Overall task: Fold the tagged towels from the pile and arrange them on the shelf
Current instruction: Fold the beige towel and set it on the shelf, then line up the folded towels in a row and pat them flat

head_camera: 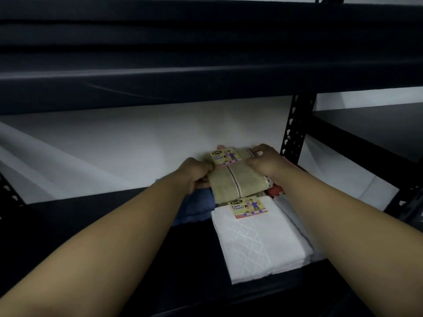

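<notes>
A folded beige towel (238, 180) with a yellow "Face Towel" tag (225, 156) lies at the back of the dark shelf (91, 225), on top of other folded towels. My left hand (195, 172) grips its left edge and my right hand (265, 161) grips its right edge. In front lies a folded white quilted towel (258, 243) with the same kind of tag (248, 208). A blue folded towel (196, 207) sits to the left, partly under the beige one. A red towel (275, 191) peeks out at the right.
A dark shelf board (206, 53) hangs low overhead. A black perforated upright (295, 131) stands just right of the towels. A white wall (137, 145) closes the back. Another shelf bay (377, 129) lies to the right.
</notes>
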